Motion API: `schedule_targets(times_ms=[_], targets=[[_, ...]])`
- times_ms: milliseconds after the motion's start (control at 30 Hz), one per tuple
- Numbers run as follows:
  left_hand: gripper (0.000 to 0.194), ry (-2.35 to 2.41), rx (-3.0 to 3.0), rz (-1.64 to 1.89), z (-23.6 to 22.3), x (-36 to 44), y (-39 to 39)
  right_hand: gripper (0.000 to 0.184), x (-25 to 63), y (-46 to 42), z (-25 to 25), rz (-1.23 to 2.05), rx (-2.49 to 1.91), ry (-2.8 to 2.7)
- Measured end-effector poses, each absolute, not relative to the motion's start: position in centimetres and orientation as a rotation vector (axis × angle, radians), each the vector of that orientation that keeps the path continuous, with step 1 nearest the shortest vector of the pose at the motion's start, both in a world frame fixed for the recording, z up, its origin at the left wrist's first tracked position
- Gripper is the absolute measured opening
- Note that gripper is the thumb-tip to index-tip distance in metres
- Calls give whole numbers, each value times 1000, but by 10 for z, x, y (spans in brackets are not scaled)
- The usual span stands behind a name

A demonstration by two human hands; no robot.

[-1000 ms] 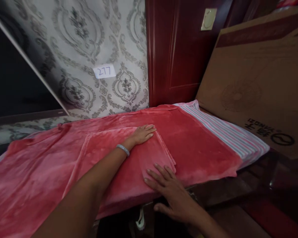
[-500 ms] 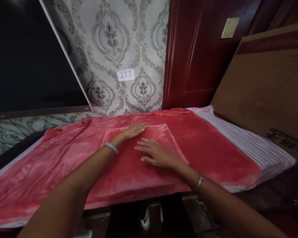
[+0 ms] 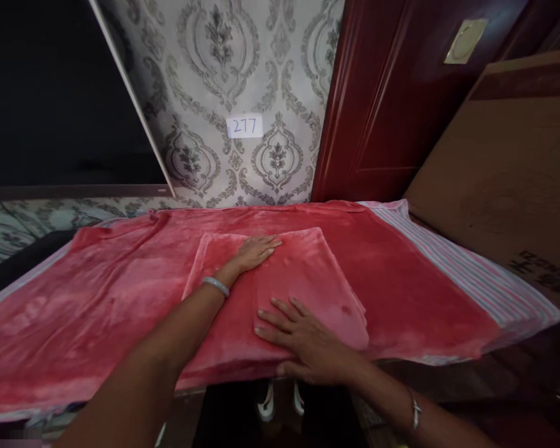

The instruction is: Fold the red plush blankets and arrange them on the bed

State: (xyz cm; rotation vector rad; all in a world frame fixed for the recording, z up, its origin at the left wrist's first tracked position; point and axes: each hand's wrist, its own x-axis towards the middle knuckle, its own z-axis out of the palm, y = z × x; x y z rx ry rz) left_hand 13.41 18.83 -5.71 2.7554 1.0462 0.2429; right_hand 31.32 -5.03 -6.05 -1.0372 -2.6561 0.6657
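A folded pink-red plush cloth (image 3: 308, 261) lies in the middle of a larger plush blanket (image 3: 392, 286) of the same colour. My left hand (image 3: 257, 251) rests flat on the upper part of the folded cloth, its fingers stretched out to the right. Lower down, near the front edge, my right hand (image 3: 310, 342) presses on the same cloth with its fingers spread. Several layers show at the folded cloth's right edge. Neither hand grips anything.
The blanket covers a table, with a striped cloth (image 3: 466, 267) under its right end. A large cardboard box (image 3: 499, 168) stands at the right, a dark screen (image 3: 65, 99) at the left. A paper marked 277 (image 3: 245, 126) hangs on the patterned wall.
My right hand has slid down toward the front edge over the folded cloth. My left hand stays in nearly the same place on it. The view has shifted slightly.
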Motion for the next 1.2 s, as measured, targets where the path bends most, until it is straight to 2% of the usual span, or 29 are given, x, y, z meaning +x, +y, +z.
schedule_targets(times_ms=[200,433,533,633,767,900,1200], targets=[[57,1050,2766,137,-40,136,176,66,307,-58,-41,764,-1026,-2639],[57,1096,2825,210,-7,81,186,63,263,11,-20,595,-998,-2613],[55,1185,2803,136,-13,53,183,60,238,43,-24,543,-1085,-2630],[53,1328,2768,68,-34,39,174,65,222,52,-38,503,-1094,-2714],[53,1359,2778,133,-54,37,169,69,223,31,-54,538,-933,-2799],[53,1321,2757,166,-56,38,172,74,232,0,-60,551,-774,-2862],[56,1309,2721,172,-58,39,170,68,219,-51,-42,660,-566,-2865]])
